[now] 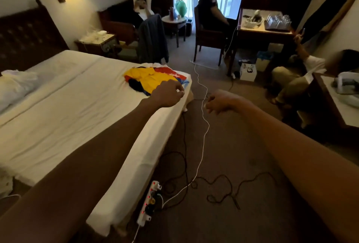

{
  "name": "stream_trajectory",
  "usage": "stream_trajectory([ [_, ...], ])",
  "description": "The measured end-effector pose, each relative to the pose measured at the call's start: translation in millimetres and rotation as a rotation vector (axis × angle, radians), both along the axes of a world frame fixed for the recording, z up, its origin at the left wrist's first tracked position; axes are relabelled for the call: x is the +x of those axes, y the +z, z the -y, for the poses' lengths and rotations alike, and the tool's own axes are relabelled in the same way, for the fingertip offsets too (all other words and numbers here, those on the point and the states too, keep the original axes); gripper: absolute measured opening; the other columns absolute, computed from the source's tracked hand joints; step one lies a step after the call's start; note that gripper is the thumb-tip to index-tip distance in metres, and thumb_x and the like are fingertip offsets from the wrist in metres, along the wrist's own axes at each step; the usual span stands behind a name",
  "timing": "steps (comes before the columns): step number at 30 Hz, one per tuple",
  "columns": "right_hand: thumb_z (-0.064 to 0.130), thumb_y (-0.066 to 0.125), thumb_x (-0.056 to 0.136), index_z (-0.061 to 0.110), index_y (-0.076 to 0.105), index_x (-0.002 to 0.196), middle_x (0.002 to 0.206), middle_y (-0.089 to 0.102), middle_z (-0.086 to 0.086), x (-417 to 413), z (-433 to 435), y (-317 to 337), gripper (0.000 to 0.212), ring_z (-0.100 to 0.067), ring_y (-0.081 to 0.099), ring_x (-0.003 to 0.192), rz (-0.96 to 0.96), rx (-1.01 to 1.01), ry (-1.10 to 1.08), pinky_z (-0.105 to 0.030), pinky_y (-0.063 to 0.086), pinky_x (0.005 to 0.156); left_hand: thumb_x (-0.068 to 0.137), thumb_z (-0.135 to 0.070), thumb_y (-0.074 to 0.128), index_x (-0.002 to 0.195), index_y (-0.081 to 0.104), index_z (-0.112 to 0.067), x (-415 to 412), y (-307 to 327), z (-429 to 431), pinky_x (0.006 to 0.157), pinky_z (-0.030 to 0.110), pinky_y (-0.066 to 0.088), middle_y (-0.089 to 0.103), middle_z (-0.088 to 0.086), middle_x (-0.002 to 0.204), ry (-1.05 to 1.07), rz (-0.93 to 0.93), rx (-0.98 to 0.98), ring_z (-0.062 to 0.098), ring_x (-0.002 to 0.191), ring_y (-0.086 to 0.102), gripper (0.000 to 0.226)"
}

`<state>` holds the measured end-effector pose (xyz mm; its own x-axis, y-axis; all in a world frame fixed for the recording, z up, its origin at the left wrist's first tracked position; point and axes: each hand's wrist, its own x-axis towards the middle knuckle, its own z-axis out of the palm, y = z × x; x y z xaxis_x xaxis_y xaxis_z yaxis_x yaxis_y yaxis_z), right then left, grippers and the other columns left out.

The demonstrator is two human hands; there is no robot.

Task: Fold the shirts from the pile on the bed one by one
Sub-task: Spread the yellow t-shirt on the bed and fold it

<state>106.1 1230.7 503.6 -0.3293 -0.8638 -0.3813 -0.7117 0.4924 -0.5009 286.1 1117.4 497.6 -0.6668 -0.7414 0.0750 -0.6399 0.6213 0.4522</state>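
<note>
While both arms reach toward the pile [155, 79] on the bed [77, 110], no shirt is held. Left hand [168, 95] has its grip loosely curled over the pile, right hand [218, 102] apart and empty; next, take the top shirt.

left hand [168, 94] near shirt pile [155, 79] | right hand [219, 102] over carpet [242, 155]

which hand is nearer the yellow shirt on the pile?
Left. The left hand hangs at the near edge of the crumpled yellow shirt on the white bed. The right hand is off the bed, out over the carpet, empty.
</note>
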Motion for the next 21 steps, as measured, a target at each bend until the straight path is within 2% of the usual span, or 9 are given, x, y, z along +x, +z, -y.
stream_trajectory([
  [3,0.018,0.063,0.095,0.012,0.063,0.111,0.098,0.068,-0.005,-39.2,66.7,-0.3,0.017,-0.009,0.061,0.065,-0.008,0.019,0.04,-0.017,0.042,0.045,0.098,-0.03,0.06,0.112,0.07,-0.014,-44.2,-1.2,57.6,0.069,0.031,0.04,0.068,0.009,0.103,0.031,0.023,-0.011,0.019,0.085,0.058,0.023],
  [8,0.02,0.065,0.093,0.007,0.061,0.119,0.104,0.067,-0.01,-108.7,187.1,-4.9,0.029,-0.014,0.063,0.074,-0.022,-0.006,0.091,-0.021,0.047,0.054,0.097,-0.03,0.061,0.11,0.071,-0.015,-108.0,-2.3,155.8,0.076,0.028,0.041,0.068,0.007,0.117,0.094,0.028,-0.035,0.016,0.089,0.056,0.022],
  [10,0.019,0.065,0.093,0.006,0.063,0.119,0.106,0.067,-0.011,-136.6,235.2,-1.5,0.029,-0.017,0.062,0.081,-0.044,-0.018,0.151,-0.024,0.05,0.063,0.097,-0.03,0.061,0.11,0.071,-0.015,-128.5,0.1,196.7,0.076,0.03,0.041,0.068,0.006,0.114,0.14,0.018,-0.044,0.016,0.088,0.056,0.022],
  [15,0.019,0.061,0.096,0.005,0.063,0.119,0.112,0.067,-0.01,-197.8,337.2,13.1,0.027,-0.015,0.061,0.082,-0.076,-0.01,0.277,-0.026,0.052,0.071,0.094,-0.034,0.064,0.106,0.071,-0.018,-166.6,-2.5,290.4,0.083,0.038,0.052,0.07,0.006,0.111,0.26,-0.016,-0.034,0.023,0.095,0.063,0.021],
  [18,0.017,0.057,0.098,0.004,0.061,0.12,0.102,0.066,-0.006,-216.6,386.9,13.6,0.026,-0.008,0.059,0.07,-0.027,0.019,0.317,-0.019,0.047,0.057,0.094,-0.033,0.064,0.107,0.071,-0.017,-174.9,-5.7,334.7,0.079,0.034,0.051,0.071,0.007,0.103,0.317,-0.035,0.0,0.022,0.09,0.065,0.022],
  [21,0.016,0.057,0.098,0.003,0.062,0.119,0.089,0.064,-0.001,-229.5,438.6,4.2,0.025,-0.008,0.058,0.065,-0.012,0.049,0.339,-0.018,0.045,0.053,0.094,-0.032,0.064,0.105,0.071,-0.017,-183.4,-12.9,381.8,0.083,0.038,0.055,0.073,0.01,0.104,0.352,-0.036,0.028,0.023,0.09,0.069,0.02],
])
